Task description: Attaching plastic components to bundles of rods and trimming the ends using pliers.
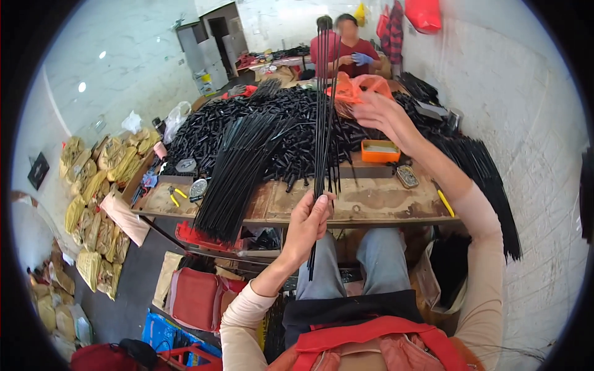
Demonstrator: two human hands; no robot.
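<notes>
My left hand (311, 221) is closed round the lower part of a bundle of long thin black rods (323, 123), which stands nearly upright in front of me. My right hand (387, 117) is raised to the right of the rods, slightly blurred, its fingers stretched out and nothing seen in them. Beyond its fingertips lies an orange plastic bag (365, 86). To the left of my left hand, a thick fan of similar black rods (232, 179) rests on the table. A heap of short black tubular pieces (291, 148) spreads behind both.
On the wooden table (281, 203) are an orange box (380, 151), a small tin (407, 176), yellow-handled pliers (177, 195) and a yellow-handled tool (445, 203). More black rods (479, 170) hang over the right edge. Two people (343, 49) are at the far end. Yellowish sacks (99, 185) pile at left.
</notes>
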